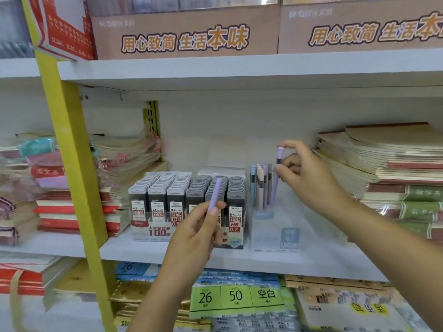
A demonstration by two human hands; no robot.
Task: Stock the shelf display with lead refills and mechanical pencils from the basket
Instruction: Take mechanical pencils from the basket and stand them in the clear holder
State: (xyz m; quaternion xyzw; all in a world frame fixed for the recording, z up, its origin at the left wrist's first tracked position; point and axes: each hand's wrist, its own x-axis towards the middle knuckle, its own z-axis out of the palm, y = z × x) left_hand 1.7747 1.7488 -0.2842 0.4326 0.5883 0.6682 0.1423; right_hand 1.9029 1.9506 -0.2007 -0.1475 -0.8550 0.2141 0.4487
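Right hand (pixel 309 173) reaches in from the right with the forearm stretched across the shelf. Thumb and forefinger pinch the cap end of a slim lilac mechanical pencil (pixel 278 173), and the other fingers are curled against its barrel. The pencil is matte and round, with a dark band below the cap. It stands near upright, its lower end down inside the clear plastic pencil holder (pixel 275 226), just right of the standing pencils (pixel 260 185). Those are pastel blue, beige and lilac, packed upright at the back of the holder. The holder is a glossy see-through box with a pale blue label at the front.

Left hand (pixel 196 226) comes up from below, wrist bent back. Its fingers wrap the lower part of a second lilac pencil (pixel 214 195) with the thumb along the barrel. That pencil is tilted slightly right, held in the air in front of the lead refill cases (pixel 158 195).

The cases are flat rectangular plastic, grey-topped, set in tight rows in two display trays — labels read 0.5 and 0.7 HB. The trays sit side by side on the white shelf board (pixel 143 248), touching the holder's left side.

Stacks of soft-cover notebooks (pixel 395 168) lie on the right, and more film-wrapped ones are on the left. There is a yellow upright post (pixel 72 152), printed cardboard cartons (pixel 184 34) above and paper packs (pixel 235 295) below.
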